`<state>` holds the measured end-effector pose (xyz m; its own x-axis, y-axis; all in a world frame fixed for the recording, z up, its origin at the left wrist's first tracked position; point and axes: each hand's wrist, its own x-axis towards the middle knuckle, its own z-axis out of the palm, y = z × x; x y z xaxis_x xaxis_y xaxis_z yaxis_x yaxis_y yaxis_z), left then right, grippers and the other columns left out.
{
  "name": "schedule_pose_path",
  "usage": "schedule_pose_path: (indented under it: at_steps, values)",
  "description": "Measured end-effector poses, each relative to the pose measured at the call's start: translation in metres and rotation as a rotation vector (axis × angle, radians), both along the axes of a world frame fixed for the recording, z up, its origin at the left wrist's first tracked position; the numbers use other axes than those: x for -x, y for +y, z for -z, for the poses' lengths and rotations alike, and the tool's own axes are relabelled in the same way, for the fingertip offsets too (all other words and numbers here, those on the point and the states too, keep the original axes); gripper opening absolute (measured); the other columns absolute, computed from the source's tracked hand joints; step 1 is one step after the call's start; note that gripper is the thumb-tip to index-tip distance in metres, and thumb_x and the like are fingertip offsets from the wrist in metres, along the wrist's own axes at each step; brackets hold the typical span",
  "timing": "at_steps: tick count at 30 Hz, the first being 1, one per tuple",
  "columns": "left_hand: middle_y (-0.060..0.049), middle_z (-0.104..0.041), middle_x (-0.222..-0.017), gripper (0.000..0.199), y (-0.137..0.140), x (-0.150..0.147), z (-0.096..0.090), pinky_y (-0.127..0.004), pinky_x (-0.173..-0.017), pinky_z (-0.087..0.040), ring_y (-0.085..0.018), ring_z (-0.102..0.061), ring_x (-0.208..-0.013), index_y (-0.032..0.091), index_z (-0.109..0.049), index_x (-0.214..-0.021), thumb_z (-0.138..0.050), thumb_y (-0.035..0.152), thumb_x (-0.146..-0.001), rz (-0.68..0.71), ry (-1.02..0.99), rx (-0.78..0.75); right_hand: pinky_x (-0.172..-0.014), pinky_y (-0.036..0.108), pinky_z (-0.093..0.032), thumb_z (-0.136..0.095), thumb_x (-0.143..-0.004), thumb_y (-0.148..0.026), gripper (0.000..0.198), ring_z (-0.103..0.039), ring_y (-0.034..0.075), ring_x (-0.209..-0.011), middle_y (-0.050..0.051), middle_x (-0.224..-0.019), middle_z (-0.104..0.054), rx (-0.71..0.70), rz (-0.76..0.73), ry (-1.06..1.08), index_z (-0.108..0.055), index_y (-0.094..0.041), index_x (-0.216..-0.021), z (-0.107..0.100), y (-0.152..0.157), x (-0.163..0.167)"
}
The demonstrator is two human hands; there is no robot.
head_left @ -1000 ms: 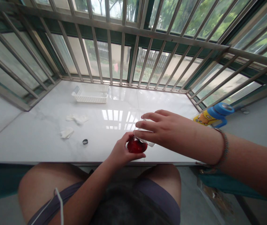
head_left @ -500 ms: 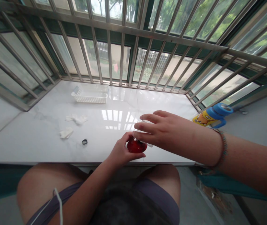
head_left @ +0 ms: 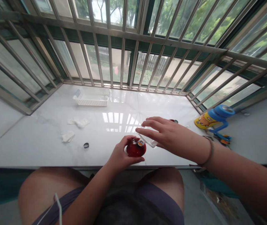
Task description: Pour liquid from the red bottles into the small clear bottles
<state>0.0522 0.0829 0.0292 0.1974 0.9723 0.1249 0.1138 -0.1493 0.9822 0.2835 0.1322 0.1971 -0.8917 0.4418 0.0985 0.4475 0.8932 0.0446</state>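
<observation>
My left hand (head_left: 120,154) is wrapped round a small, round, red glass bottle (head_left: 135,151) near the table's front edge, thumb on the near side. From the right, my right hand (head_left: 168,133) grips a clear bottle (head_left: 151,141) that lies tilted under its fingers. The neck of the clear bottle points down-left and meets the top of the red bottle, where a small orange-and-dark spot shows. Whether liquid passes between them I cannot tell. Part of the clear bottle is hidden by my right fingers.
A white perforated basket (head_left: 91,102) stands at the back left. Crumpled white tissues (head_left: 68,136) and a small black ring (head_left: 86,145) lie on the left. A blue-and-yellow water bottle (head_left: 209,118) leans at the right, near small colourful items (head_left: 225,139). Metal bars edge the back.
My right hand has shifted slightly right and down, and more of the clear bottle and the red bottle's top shows. A small dark-red object has come into view behind my right wrist.
</observation>
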Motion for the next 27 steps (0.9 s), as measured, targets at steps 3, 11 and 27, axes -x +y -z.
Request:
schedule_pose_path:
  at_steps: [3,11,27]
  values:
    - [-0.009,-0.073,-0.130,0.082,-0.002,0.009,0.004,-0.044,-0.106,-0.057,-0.031,-0.070,-0.121,0.027,-0.061,-0.132,-0.103,0.040,-0.063,-0.009,-0.002,0.031,-0.113,0.054,-0.057,-0.075,-0.089,-0.008,0.083,-0.058,0.033,-0.138,0.014,-0.149,-0.059,0.099,0.134,0.161,-0.041,-0.027,-0.163,0.037,-0.002,-0.012]
    - [-0.015,-0.067,-0.143,0.082,-0.010,0.043,0.020,-0.051,-0.116,-0.051,-0.036,-0.066,-0.133,0.025,-0.060,-0.135,-0.101,0.041,-0.066,-0.135,0.024,0.093,-0.118,0.064,-0.050,-0.085,-0.086,-0.025,0.071,-0.060,0.036,-0.137,0.013,-0.141,-0.067,0.184,0.452,0.552,-0.052,-0.027,-0.149,0.155,-0.013,-0.028]
    - [-0.015,-0.062,-0.146,0.080,-0.013,0.041,0.037,-0.051,-0.115,-0.053,-0.032,-0.066,-0.134,0.025,-0.051,-0.139,-0.095,0.045,-0.074,-0.294,-0.032,0.084,-0.092,0.049,-0.066,-0.082,-0.088,-0.050,0.078,-0.074,0.029,-0.105,0.019,-0.142,-0.062,0.443,0.854,0.847,-0.050,-0.017,-0.151,0.240,0.062,0.008]
